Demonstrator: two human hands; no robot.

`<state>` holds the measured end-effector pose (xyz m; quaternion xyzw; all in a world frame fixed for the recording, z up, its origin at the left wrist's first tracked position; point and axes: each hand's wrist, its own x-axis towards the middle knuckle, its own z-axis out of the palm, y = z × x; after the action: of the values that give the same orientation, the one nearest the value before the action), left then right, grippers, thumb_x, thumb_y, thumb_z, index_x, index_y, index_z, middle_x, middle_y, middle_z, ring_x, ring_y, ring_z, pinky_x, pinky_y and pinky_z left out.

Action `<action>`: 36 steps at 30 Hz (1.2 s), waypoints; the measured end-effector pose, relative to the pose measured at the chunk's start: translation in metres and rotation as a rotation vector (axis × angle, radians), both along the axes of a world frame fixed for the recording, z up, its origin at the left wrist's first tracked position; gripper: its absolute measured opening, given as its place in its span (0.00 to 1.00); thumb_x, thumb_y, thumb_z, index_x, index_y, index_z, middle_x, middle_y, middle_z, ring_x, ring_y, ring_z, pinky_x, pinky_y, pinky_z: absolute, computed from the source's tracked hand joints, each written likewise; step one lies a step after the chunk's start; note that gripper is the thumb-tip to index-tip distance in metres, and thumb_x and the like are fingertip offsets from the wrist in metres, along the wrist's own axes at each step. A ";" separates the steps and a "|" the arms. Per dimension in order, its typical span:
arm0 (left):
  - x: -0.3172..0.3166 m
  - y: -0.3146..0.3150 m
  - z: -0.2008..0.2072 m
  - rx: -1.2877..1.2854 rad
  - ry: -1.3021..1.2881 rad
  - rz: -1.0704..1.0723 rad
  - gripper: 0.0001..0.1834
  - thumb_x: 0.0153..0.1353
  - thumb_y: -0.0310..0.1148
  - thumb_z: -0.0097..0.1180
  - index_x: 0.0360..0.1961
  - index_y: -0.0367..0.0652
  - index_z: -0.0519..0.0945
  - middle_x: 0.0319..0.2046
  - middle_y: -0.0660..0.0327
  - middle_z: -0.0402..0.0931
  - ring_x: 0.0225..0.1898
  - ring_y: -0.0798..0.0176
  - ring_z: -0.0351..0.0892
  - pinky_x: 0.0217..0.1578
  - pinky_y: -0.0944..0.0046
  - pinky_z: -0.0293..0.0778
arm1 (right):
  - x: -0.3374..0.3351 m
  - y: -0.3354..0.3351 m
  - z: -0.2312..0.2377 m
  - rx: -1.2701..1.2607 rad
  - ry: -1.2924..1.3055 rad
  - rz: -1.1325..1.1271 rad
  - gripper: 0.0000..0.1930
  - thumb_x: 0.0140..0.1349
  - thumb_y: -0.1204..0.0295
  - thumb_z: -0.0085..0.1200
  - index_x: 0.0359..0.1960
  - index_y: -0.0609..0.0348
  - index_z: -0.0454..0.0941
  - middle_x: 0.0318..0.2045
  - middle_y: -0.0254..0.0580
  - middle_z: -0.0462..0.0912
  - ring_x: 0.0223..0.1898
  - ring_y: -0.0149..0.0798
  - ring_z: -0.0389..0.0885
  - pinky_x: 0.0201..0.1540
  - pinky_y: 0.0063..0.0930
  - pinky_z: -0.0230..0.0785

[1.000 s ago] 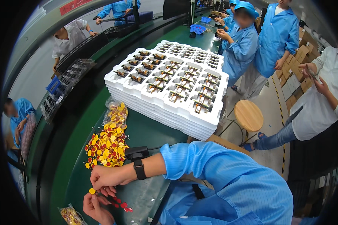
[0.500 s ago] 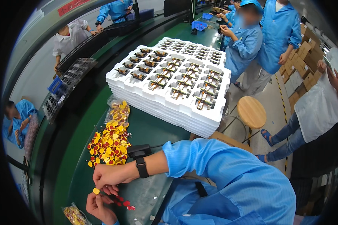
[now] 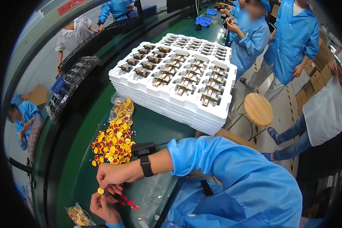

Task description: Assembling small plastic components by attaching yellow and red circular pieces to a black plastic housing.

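Note:
Between my two hands sits a small yellow disc (image 3: 100, 191), pinched at the fingertips. My right hand (image 3: 114, 175), with a black band on the wrist, reaches in above it with fingers bent down. From below, my left hand (image 3: 103, 208) meets it, thumb and forefinger pressed at its lower edge. Several small red pieces (image 3: 130, 203) lie on the green surface next to my fingers. Just beyond my right hand spreads a heap of yellow and red discs (image 3: 112, 142), spilling from a clear plastic bag (image 3: 121, 108).
A stack of white foam trays (image 3: 171, 95) bears several small electronic parts. A second bag of discs (image 3: 79, 215) lies near the front. A black device (image 3: 142, 149) rests beside the heap. A wooden stool (image 3: 257, 109) and several people in blue or white coats stand around.
The view has shifted slightly, so most of the scene sits a little further right. My hands keep the same pinch around the yellow disc.

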<state>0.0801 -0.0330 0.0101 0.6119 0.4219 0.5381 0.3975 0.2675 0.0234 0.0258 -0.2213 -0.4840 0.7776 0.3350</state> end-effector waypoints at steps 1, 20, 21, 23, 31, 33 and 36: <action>-0.001 0.001 -0.001 -0.003 0.009 -0.008 0.08 0.68 0.27 0.50 0.35 0.31 0.75 0.16 0.60 0.71 0.17 0.70 0.70 0.19 0.73 0.66 | 0.001 0.000 0.001 0.004 -0.010 -0.003 0.08 0.62 0.78 0.51 0.26 0.70 0.76 0.18 0.48 0.80 0.13 0.36 0.80 0.13 0.20 0.68; 0.001 0.004 -0.005 -0.001 -0.043 0.026 0.13 0.72 0.31 0.47 0.46 0.30 0.76 0.17 0.62 0.68 0.20 0.71 0.67 0.22 0.72 0.65 | 0.000 0.004 -0.003 0.043 -0.007 -0.038 0.08 0.62 0.80 0.51 0.25 0.71 0.74 0.17 0.51 0.80 0.14 0.41 0.81 0.11 0.25 0.69; 0.000 0.004 -0.005 0.002 -0.050 0.034 0.13 0.72 0.31 0.47 0.47 0.30 0.76 0.17 0.62 0.68 0.20 0.71 0.67 0.22 0.72 0.65 | -0.001 0.003 -0.003 0.044 -0.013 -0.037 0.08 0.62 0.80 0.51 0.25 0.71 0.74 0.17 0.51 0.80 0.14 0.41 0.81 0.11 0.25 0.69; -0.002 0.004 -0.006 -0.009 -0.059 0.038 0.13 0.72 0.30 0.47 0.47 0.30 0.76 0.17 0.62 0.68 0.20 0.71 0.67 0.22 0.72 0.65 | -0.002 0.003 -0.002 0.042 0.000 -0.039 0.08 0.62 0.80 0.51 0.25 0.72 0.74 0.17 0.51 0.80 0.14 0.41 0.82 0.11 0.25 0.69; -0.003 0.005 -0.007 -0.055 -0.118 0.002 0.11 0.72 0.30 0.47 0.45 0.32 0.75 0.17 0.63 0.67 0.19 0.72 0.66 0.21 0.73 0.65 | -0.002 0.004 -0.006 0.033 -0.014 -0.029 0.07 0.62 0.81 0.50 0.26 0.72 0.73 0.17 0.51 0.80 0.14 0.41 0.82 0.11 0.25 0.69; -0.002 0.005 -0.007 -0.057 -0.129 -0.003 0.10 0.72 0.30 0.48 0.45 0.32 0.74 0.16 0.63 0.67 0.19 0.72 0.66 0.21 0.73 0.64 | -0.001 0.004 -0.006 0.036 -0.017 -0.026 0.07 0.62 0.81 0.50 0.25 0.71 0.73 0.17 0.51 0.80 0.14 0.41 0.82 0.11 0.25 0.69; -0.002 0.005 -0.007 -0.065 -0.141 -0.006 0.10 0.72 0.31 0.48 0.44 0.33 0.74 0.16 0.63 0.67 0.19 0.72 0.65 0.21 0.73 0.64 | -0.001 0.003 -0.005 0.041 -0.016 -0.022 0.08 0.62 0.80 0.50 0.25 0.71 0.74 0.17 0.51 0.80 0.14 0.41 0.81 0.12 0.25 0.69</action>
<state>0.0781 -0.0279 0.0033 0.5606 0.4084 0.5647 0.4472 0.2665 0.0267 0.0211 -0.2260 -0.4999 0.7620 0.3440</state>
